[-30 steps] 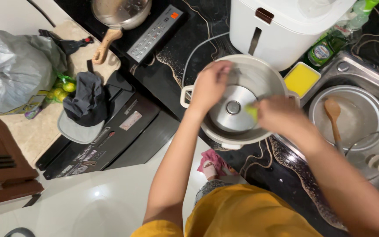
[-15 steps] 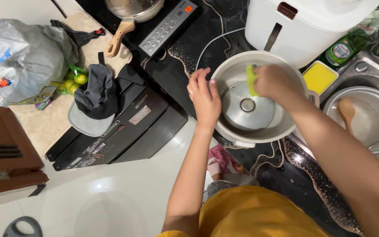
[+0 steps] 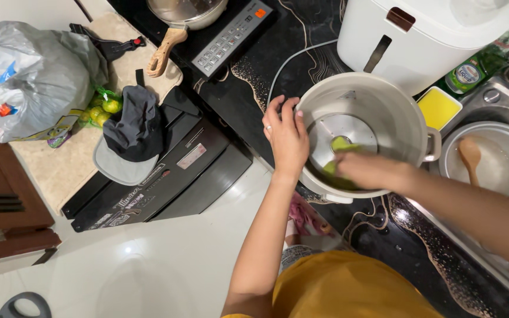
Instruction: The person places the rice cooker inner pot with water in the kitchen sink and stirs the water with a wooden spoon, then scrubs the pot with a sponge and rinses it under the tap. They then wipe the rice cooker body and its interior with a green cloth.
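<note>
Head view, looking down. We see the white pot [image 3: 384, 112] standing on the black marbled countertop [image 3: 301, 53], just in front of the large white appliance [image 3: 419, 35] and beside the steel sink [image 3: 502, 100]. The left hand [image 3: 287, 138] lies against the pot's near-left rim, fingers curled loosely over the edge with the fingertips at the lip, steadying the wall. The right hand [image 3: 366, 171] is inside the pot, low against the near wall; it is blurred, and its fingers appear closed around a yellow-green sponge [image 3: 340, 144] that presses on the pot's inner surface near the grey metal bottom. How tightly the fingers close on it we cannot tell. One side handle of the pot shows at the right, toward the sink.

In the sink we note a round steel bowl [image 3: 502, 171] with a wooden spoon [image 3: 471, 154] lying in it. Between pot and sink sits a yellow tray [image 3: 438, 107]; behind it, a green dish-soap bottle [image 3: 469, 73].

At upper left of the counter, an induction cooktop [image 3: 231, 35] carries a steel pan with a wooden handle [image 3: 166, 50]. Further left, on a beige mat [image 3: 66, 171], lie a grey plastic bag [image 3: 25, 76], a net of small green fruit [image 3: 104, 106] and a dark cap [image 3: 131, 132], the cap resting partly on a flat black box [image 3: 166, 182]. The person's yellow garment [image 3: 349, 288] fills the lower edge.
</note>
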